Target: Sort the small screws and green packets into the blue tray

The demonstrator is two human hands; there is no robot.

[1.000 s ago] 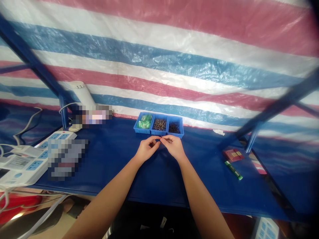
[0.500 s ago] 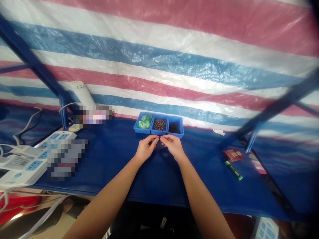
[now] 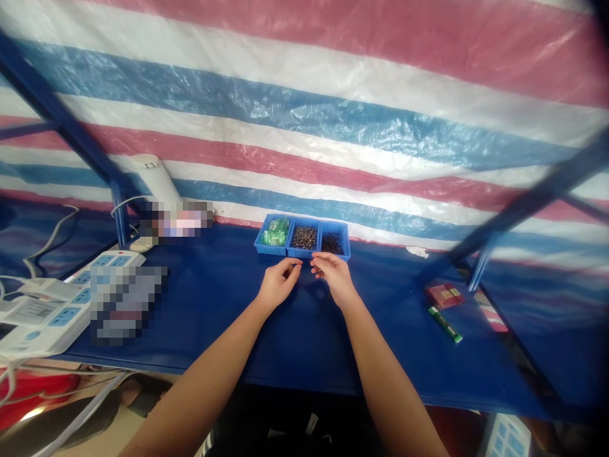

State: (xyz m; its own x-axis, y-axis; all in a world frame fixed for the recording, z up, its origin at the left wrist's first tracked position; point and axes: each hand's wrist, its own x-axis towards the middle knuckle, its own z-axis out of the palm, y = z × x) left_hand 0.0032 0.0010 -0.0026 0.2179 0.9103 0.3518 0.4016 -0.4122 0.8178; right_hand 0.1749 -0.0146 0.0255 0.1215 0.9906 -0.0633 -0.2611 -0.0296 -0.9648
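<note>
My left hand [image 3: 280, 281] is in front of the three blue bins, thumb and forefinger pinched together. Whatever lies between those fingertips is too small to make out. Just to its right is my right hand [image 3: 333, 277], its fingers a little apart and no object visible in them. Behind the hands, the left bin holds green packets [image 3: 276, 233]. Small brass-and-dark pieces [image 3: 304, 238] fill the middle bin. Thin black pieces, possibly screws [image 3: 332, 244], lie in the right bin, nearest my right fingertips.
A white power strip [image 3: 71, 304] with plugs and cables lies at the left of the blue table [image 3: 204, 330]. A white cylinder [image 3: 159, 181] stands behind it. On the right are a red box [image 3: 445, 296] and a green packet [image 3: 445, 324]. Blue posts flank the table.
My right hand has drawn slightly right and up from my left, and its fingers have parted. The left hand stays almost where it was, still pinched.
</note>
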